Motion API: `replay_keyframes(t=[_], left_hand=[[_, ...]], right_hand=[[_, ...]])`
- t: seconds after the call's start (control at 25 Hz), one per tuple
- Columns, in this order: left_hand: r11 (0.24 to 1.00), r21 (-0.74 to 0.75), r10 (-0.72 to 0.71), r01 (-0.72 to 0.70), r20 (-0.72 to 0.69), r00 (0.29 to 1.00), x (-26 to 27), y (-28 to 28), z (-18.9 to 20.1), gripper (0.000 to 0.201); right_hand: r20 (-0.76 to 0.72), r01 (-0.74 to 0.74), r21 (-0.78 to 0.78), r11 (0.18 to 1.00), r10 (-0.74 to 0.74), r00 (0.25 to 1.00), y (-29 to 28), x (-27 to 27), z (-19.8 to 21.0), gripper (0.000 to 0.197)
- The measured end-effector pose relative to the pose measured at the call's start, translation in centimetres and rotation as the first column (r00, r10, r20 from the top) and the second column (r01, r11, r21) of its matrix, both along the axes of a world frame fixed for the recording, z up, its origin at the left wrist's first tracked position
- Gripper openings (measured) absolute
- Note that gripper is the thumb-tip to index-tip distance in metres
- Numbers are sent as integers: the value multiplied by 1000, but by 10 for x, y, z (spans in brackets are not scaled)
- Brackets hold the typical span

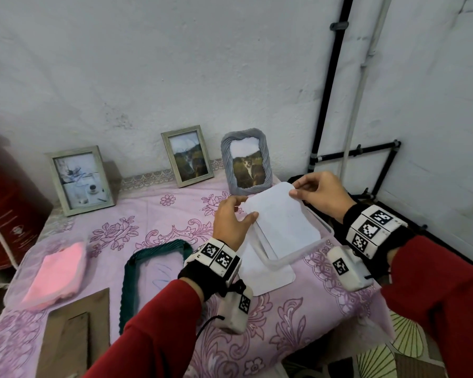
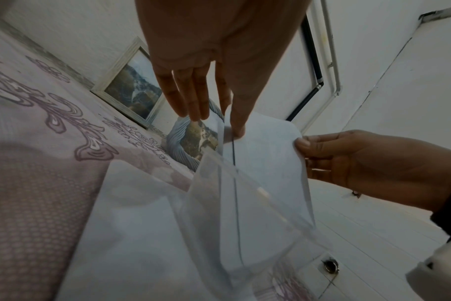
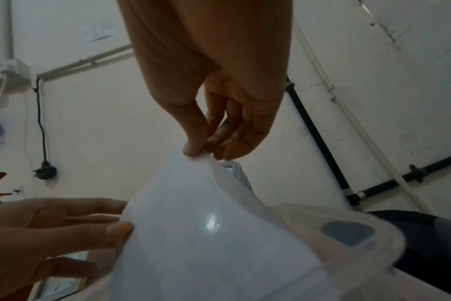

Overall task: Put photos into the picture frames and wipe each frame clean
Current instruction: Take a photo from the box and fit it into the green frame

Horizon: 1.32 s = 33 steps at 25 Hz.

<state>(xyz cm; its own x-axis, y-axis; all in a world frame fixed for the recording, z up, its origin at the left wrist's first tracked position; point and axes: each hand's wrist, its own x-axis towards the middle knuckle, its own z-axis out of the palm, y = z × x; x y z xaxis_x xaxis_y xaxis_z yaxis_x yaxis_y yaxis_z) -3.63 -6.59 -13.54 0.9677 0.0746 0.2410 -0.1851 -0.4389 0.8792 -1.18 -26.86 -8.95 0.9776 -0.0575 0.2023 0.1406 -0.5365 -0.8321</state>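
Both hands on one white sheet (image 1: 283,218), blank side up, rounded corners, probably a photo seen from the back. Right hand (image 1: 321,192) pinches its far right corner between thumb and fingertips; the right wrist view shows the thumb (image 3: 193,142) on top and fingers under the edge. Left hand (image 1: 231,222) grips the sheet's left edge, thumb (image 1: 250,217) on the upper face, fingers behind it; in the left wrist view the fingers (image 2: 191,95) look mostly straight with the thumb pressing the sheet. Sheet is lifted and tilted, its lower end down inside a clear plastic tray (image 1: 298,251) that sits at the table's right side. Under the tray lies another white sheet (image 1: 268,276), flat on the pink floral tablecloth (image 1: 153,214).

Left of the tray, a dark green frame (image 1: 153,271) lies flat, near the left wrist; nothing but faint blue marks inside its opening, cannot tell what they are. Further left a folded pink cloth (image 1: 56,272). At the near left edge a brown backing board (image 1: 74,334) lies flat.

Along the wall three frames stand upright with pictures in them: a pale wood frame (image 1: 79,180) far left, a second pale wood frame (image 1: 187,155) with a landscape in the middle, and a grey ribbed frame (image 1: 246,162) with a cat photo just behind the held sheet. Red cylinder (image 1: 8,203) at the far left. Black pipes (image 1: 331,85) run along the wall on the right.
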Motion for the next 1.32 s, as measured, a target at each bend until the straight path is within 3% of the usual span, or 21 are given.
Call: replay_keyframes(t=[0.08, 0.16, 0.28, 0.56, 0.84, 1.04, 1.32], left_hand=[[1000, 0, 8, -8, 40, 999, -3, -1, 2, 32], [996, -89, 0, 6, 77, 997, -7, -3, 6, 26], [963, -263, -45, 63, 73, 996, -12, 0, 15, 24], [906, -423, 4, 14, 40, 999, -21, 35, 28, 21], [936, -343, 95, -83, 17, 995, -47, 116, 24, 37], [966, -237, 74, -107, -143, 987, -65, 166, 15, 58], [983, -121, 107, -141, -251, 962, -85, 203, -3, 63]], right_hand=[[60, 11, 11, 1000, -12, 998, 3, -3, 6, 12], [115, 19, 56, 998, -25, 993, 7, -5, 15, 12], [165, -10, 167, 986, -18, 986, 19, -4, 30, 13], [215, -85, 264, 961, 27, 976, 67, -6, 42, 8], [71, -289, 173, 941, 281, 957, 131, -27, 12, 47], [-12, -404, 71, 912, 406, 914, 173, -34, -8, 53], [-147, -540, -8, 842, 533, 833, 205, -45, -35, 73]])
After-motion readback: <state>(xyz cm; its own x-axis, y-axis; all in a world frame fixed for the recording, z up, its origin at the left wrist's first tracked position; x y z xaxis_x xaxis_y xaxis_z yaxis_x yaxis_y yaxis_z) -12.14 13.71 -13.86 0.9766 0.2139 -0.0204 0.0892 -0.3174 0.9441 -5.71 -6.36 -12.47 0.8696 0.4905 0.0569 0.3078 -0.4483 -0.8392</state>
